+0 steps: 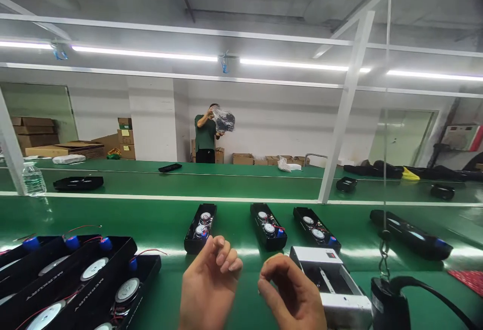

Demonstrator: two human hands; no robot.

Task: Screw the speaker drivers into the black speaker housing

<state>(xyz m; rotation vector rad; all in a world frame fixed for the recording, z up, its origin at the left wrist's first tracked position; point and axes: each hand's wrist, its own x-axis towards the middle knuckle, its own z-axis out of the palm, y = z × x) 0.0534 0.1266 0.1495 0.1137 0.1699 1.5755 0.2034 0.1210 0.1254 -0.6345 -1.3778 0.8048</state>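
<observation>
My left hand (209, 282) is raised at the bottom middle with its fingers curled inward. My right hand (292, 292) hovers beside it, thumb and fingers bent into a pinch. Whether either holds anything small is not visible. Just beyond them, three open black speaker housings (199, 228) (267, 226) (316, 228) lie in a row on the green belt (158, 219), each showing two round drivers and a blue capacitor. A white and grey box-shaped device (332, 282) sits right of my right hand.
Several black speaker housings with red wires are stacked at the lower left (75, 284). A hanging tool on a chain (388, 300) is at the lower right. A water bottle (33, 179) stands far left. A person in green (206, 136) stands at the back by cardboard boxes.
</observation>
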